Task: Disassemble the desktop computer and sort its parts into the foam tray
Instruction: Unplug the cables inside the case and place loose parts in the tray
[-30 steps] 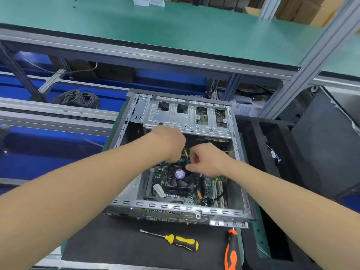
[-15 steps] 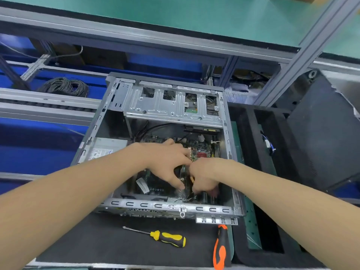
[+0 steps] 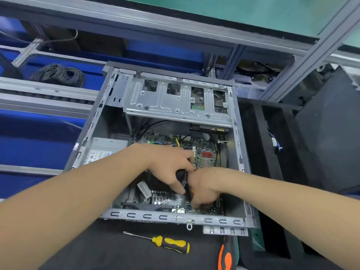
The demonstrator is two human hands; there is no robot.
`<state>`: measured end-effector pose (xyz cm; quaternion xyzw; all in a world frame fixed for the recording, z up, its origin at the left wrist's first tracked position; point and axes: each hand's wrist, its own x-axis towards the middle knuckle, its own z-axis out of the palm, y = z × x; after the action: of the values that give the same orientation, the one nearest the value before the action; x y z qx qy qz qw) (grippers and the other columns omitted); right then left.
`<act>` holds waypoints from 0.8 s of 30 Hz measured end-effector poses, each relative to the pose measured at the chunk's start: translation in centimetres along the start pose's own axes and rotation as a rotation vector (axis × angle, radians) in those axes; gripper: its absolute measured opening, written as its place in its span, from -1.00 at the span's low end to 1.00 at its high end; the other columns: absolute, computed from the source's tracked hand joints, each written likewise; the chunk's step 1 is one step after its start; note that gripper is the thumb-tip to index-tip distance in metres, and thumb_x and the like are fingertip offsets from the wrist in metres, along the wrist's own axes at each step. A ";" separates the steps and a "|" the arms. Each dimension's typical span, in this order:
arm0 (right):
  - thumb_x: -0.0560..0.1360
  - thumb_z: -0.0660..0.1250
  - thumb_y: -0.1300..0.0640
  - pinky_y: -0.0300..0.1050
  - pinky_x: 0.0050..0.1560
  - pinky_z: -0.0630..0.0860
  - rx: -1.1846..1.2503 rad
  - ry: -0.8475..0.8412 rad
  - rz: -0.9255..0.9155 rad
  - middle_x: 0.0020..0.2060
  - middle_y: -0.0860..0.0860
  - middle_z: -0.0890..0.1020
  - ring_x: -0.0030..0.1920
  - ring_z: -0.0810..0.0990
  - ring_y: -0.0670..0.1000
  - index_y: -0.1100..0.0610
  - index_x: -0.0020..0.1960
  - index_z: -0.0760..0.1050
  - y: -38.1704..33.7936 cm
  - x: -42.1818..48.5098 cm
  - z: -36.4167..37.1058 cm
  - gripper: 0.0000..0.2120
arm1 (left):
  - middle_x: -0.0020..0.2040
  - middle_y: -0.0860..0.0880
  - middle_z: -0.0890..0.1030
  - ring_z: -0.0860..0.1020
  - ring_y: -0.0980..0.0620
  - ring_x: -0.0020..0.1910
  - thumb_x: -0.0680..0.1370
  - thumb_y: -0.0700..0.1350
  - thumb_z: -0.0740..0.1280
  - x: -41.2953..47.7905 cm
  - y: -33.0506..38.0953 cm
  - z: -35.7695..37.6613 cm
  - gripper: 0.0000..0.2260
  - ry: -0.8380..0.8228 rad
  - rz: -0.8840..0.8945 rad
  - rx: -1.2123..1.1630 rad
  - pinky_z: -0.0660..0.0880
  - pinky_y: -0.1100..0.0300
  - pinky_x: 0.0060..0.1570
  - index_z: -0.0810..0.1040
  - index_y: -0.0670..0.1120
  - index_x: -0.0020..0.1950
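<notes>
**Both hands down in the open case, working over the motherboard**

Nearest the camera, at the bottom of the frame, two screwdrivers are lying on the dark mat: a yellow-and-black screwdriver (image 3: 169, 243) at bottom center and an orange-handled screwdriver (image 3: 225, 258) poking in just right of it. Neither is being touched.

Just past them the desktop computer case (image 3: 171, 216) is sitting open in the middle of the frame. Both forearms are reaching in from the lower corners. The left hand (image 3: 169, 164) is curling its fingers around a dark black part (image 3: 181, 177) right at frame center, pinching it. The right hand (image 3: 204, 187) is pressing up against the left, fingers bent down toward the motherboard (image 3: 204, 154); can't tell what it's gripping, if anything.

The grey power supply (image 3: 103, 149) is sitting left of the hands inside the case, and the metal drive cage (image 3: 175, 100) is spanning the far end.

The black foam tray (image 3: 253, 133) is sitting along the right side of the frame, just beside the case. A coil of black cable (image 3: 58, 75) is resting at upper left.
</notes>
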<state>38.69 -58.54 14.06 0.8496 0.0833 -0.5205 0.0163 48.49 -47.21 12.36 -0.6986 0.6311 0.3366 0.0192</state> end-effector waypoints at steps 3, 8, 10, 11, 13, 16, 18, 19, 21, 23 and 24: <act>0.64 0.25 -0.23 -0.07 -0.07 0.44 0.003 0.031 0.024 -0.20 -0.01 0.52 -0.22 0.48 0.02 0.19 0.11 0.59 -0.3 -0.2 0.3 -0.53 | 0.38 0.06 0.30 0.34 -0.02 0.33 0.52 0.26 0.41 -0.1 -0.1 -0.3 -0.51 -0.030 0.004 -0.048 0.35 -0.10 0.35 0.50 0.07 0.37; 0.67 0.24 -0.11 -0.08 0.04 0.44 0.104 -0.055 0.012 -0.11 0.03 0.54 -0.10 0.49 0.04 0.25 0.25 0.61 -0.5 -0.3 0.2 -0.56 | 0.38 0.06 0.29 0.34 -0.04 0.34 0.52 0.23 0.42 0.1 0.1 -0.2 -0.61 -0.033 -0.010 -0.043 0.36 -0.12 0.34 0.51 0.08 0.25; 0.66 0.29 0.00 -0.09 -0.02 0.43 0.211 -0.073 0.020 -0.16 0.04 0.60 -0.21 0.49 0.00 0.27 0.16 0.66 -0.3 -0.1 0.5 -0.65 | 0.36 0.05 0.30 0.33 -0.05 0.34 0.52 0.22 0.43 0.2 0.1 -0.4 -0.71 -0.049 -0.023 -0.048 0.36 -0.13 0.33 0.47 0.14 0.12; 0.64 0.32 0.04 -0.08 -0.02 0.45 0.281 -0.072 0.032 -0.21 0.04 0.61 -0.23 0.50 0.02 0.28 0.10 0.66 -0.2 0.0 0.6 -0.70 | 0.36 0.04 0.31 0.33 -0.05 0.33 0.52 0.21 0.44 0.2 0.2 -0.4 -0.73 -0.055 -0.028 -0.052 0.36 -0.13 0.33 0.44 0.16 0.09; 0.61 0.36 0.11 -0.07 -0.05 0.46 0.403 -0.066 0.050 -0.30 0.05 0.58 -0.24 0.50 0.06 0.23 -0.01 0.62 -0.1 0.2 0.8 -0.83 | 0.34 0.03 0.31 0.33 -0.05 0.31 0.52 0.21 0.44 0.2 0.2 -0.5 -0.72 -0.050 -0.027 -0.059 0.37 -0.12 0.32 0.42 0.16 0.08; 0.58 0.38 0.17 -0.07 -0.06 0.45 0.471 -0.017 0.069 -0.27 0.07 0.61 -0.21 0.52 0.07 0.20 -0.09 0.53 -0.1 0.2 0.9 -0.88 | 0.33 0.03 0.32 0.33 -0.03 0.29 0.51 0.20 0.45 0.2 0.1 -0.4 -0.69 -0.030 -0.017 -0.083 0.37 -0.11 0.31 0.45 0.10 0.11; 0.57 0.40 0.14 -0.10 -0.08 0.46 0.458 -0.015 0.062 -0.30 0.05 0.60 -0.24 0.51 0.06 0.17 -0.16 0.47 -0.2 0.0 1.1 -0.82 | 0.32 0.03 0.32 0.33 -0.03 0.30 0.51 0.19 0.46 0.1 0.1 -0.4 -0.70 -0.029 -0.015 -0.089 0.37 -0.11 0.31 0.48 0.09 0.11; 0.57 0.40 0.14 -0.10 -0.09 0.45 0.453 -0.024 0.062 -0.32 0.05 0.59 -0.25 0.50 0.06 0.19 -0.17 0.48 -0.2 -0.1 1.1 -0.80 | 0.32 0.04 0.32 0.33 -0.04 0.30 0.51 0.19 0.46 0.1 0.1 -0.4 -0.72 -0.027 -0.015 -0.092 0.37 -0.11 0.31 0.48 0.11 0.09; 0.56 0.39 0.14 -0.08 -0.10 0.42 0.460 -0.026 0.079 -0.27 0.09 0.59 -0.23 0.48 0.07 0.28 -0.07 0.59 -0.3 -0.3 0.9 -0.81 | 0.33 0.04 0.31 0.32 -0.04 0.30 0.51 0.18 0.46 0.1 0.2 -0.4 -0.71 -0.021 -0.015 -0.095 0.36 -0.09 0.32 0.47 0.11 0.09; 0.56 0.38 0.14 -0.05 -0.10 0.41 0.499 0.013 0.097 -0.18 0.13 0.60 -0.19 0.49 0.08 0.33 0.20 0.57 -0.5 -0.3 0.9 -0.70 | 0.33 0.04 0.31 0.32 -0.04 0.30 0.51 0.18 0.46 0.0 0.2 -0.4 -0.69 -0.022 -0.018 -0.098 0.36 -0.08 0.31 0.46 0.09 0.10; 0.56 0.39 0.14 -0.05 -0.11 0.42 0.505 0.021 0.096 -0.16 0.13 0.60 -0.18 0.50 0.08 0.32 0.24 0.53 -0.7 -0.3 1.0 -0.67 | 0.32 0.04 0.31 0.32 -0.05 0.30 0.51 0.18 0.46 0.0 0.2 -0.5 -0.70 -0.023 -0.019 -0.101 0.37 -0.07 0.31 0.45 0.09 0.09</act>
<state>37.57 -58.03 13.91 0.8350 -0.0896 -0.5146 -0.1728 48.50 -47.47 12.78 -0.7005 0.6065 0.3760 -0.0058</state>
